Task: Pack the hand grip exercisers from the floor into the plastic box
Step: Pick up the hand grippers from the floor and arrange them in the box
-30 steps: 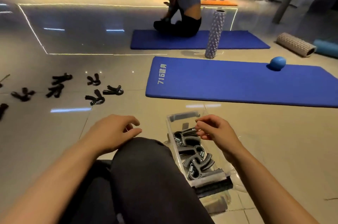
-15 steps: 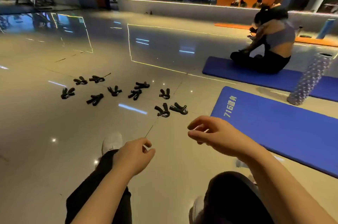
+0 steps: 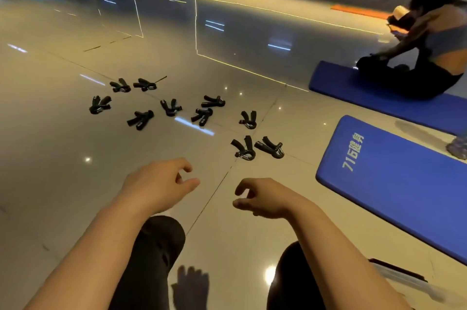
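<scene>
Here both empty hands, left [image 3: 156, 183] and right [image 3: 262, 198], hover near scattered exercisers [image 3: 243, 148]

One print can be read — pale characters on the near blue foam exercise mat [image 3: 394, 183], running along its short end: "716", then two Chinese characters too blurred to make out. Nothing else bears legible text.

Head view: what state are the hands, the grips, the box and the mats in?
Left hand: empty, fingers loosely curled, above the floor.
Right hand: empty, fingers loosely curled.
Grips: ten lying scattered on the floor, none picked up.
Box: only an edge shows, contents hidden.
Near mat: unrolled flat.
Far mat: flat, a person sitting on it.
</scene>
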A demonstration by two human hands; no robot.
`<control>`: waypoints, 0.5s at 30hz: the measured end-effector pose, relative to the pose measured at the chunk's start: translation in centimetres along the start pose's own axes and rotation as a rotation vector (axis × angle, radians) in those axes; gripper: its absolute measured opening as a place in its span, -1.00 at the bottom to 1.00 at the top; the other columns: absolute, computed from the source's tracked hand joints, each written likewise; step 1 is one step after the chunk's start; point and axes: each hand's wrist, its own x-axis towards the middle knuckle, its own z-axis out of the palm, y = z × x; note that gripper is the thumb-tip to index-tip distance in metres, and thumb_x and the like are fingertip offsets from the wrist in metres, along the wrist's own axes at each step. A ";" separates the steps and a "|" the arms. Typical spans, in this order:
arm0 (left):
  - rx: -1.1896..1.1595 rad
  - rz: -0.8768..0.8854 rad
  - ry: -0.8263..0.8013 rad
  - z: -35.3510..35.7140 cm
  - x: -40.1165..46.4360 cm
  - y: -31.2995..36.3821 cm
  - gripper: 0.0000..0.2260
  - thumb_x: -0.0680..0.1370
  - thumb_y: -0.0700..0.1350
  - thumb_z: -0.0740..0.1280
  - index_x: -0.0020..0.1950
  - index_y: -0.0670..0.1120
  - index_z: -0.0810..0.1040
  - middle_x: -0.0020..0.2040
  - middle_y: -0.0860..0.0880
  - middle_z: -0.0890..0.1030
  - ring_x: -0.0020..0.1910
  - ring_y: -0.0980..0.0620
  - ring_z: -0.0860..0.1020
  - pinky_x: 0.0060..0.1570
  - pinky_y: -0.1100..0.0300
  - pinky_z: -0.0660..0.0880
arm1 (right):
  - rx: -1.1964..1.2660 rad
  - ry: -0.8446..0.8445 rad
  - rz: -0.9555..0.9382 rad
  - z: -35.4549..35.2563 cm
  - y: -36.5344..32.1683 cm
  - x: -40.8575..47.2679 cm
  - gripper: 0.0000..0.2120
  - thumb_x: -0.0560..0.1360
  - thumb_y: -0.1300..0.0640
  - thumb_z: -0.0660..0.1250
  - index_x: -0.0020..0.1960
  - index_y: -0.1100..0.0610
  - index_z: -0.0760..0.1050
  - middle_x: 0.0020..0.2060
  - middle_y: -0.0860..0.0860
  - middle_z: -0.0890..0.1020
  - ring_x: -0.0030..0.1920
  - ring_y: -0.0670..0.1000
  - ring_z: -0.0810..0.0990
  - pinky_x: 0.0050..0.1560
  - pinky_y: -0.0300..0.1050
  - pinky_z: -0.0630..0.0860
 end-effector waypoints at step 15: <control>-0.010 0.172 -0.141 -3.4 11.2 2.0 -0.70 0.55 0.07 0.27 0.25 0.01 0.46 0.07 0.01 0.53 0.02 0.07 0.50 0.05 0.15 0.46 | -0.144 0.171 0.026 -6.8 -3.5 -3.8 -0.64 0.54 -0.14 0.24 0.29 -0.09 0.38 0.10 -0.07 0.56 0.02 -0.08 0.49 0.06 -0.18 0.44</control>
